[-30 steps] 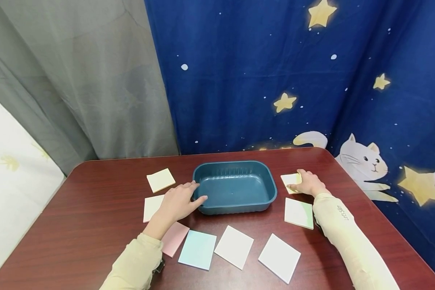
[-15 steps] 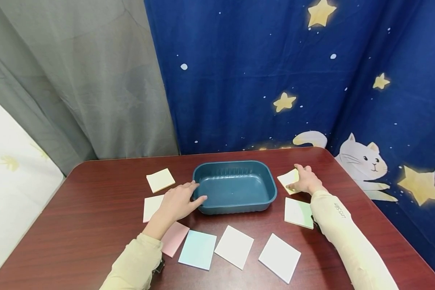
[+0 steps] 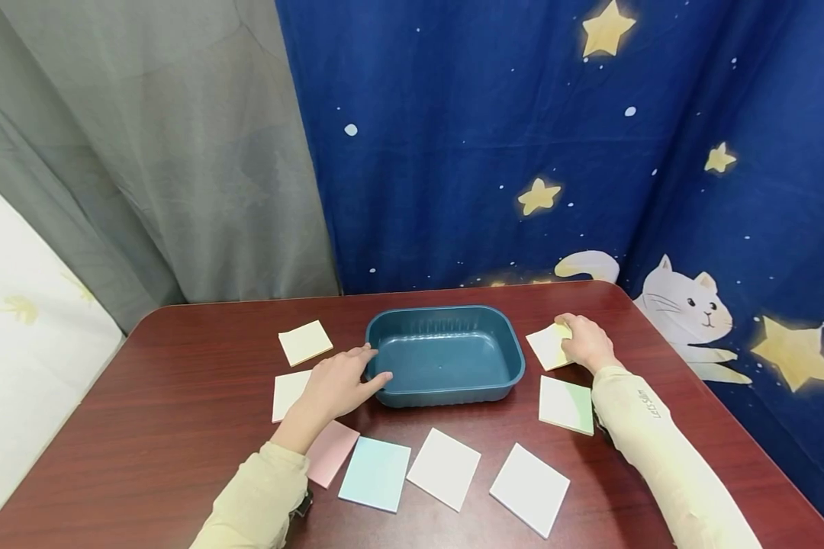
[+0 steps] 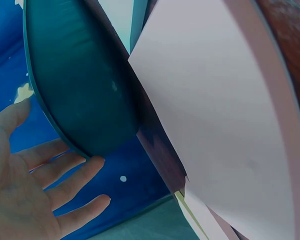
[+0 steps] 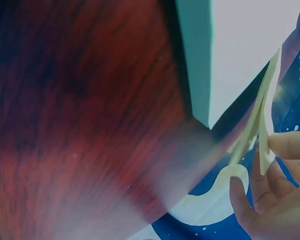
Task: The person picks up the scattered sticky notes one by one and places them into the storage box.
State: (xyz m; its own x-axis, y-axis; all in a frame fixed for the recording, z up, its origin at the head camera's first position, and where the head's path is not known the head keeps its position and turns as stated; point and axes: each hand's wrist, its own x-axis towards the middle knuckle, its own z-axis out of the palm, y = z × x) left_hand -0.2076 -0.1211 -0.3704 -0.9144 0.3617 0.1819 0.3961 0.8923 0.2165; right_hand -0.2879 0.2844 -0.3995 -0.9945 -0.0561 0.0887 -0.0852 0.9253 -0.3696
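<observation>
My left hand rests at the left end of a dark teal plastic bin, its fingers extended. In the left wrist view, the fingertips lie right at the bin's rim. To the right of the bin, my right hand pinches the right side of a white-and-yellow sticky note pad. Seen from the right wrist, the pad stands edge-on and its layers spread apart, with thumb and fingers on either side of a raised layer. A white-and-green sticky note pad lies just in front of it.
Several more pads lie around the bin: cream, white, pink, light blue, and two whitish ones in front. The reddish-brown table ends at curtains.
The white-and-yellow pad has slid slightly left. My right thumb, seen earlier at its front edge, is now hidden in the head view. My left hand and the bin have stayed put.
</observation>
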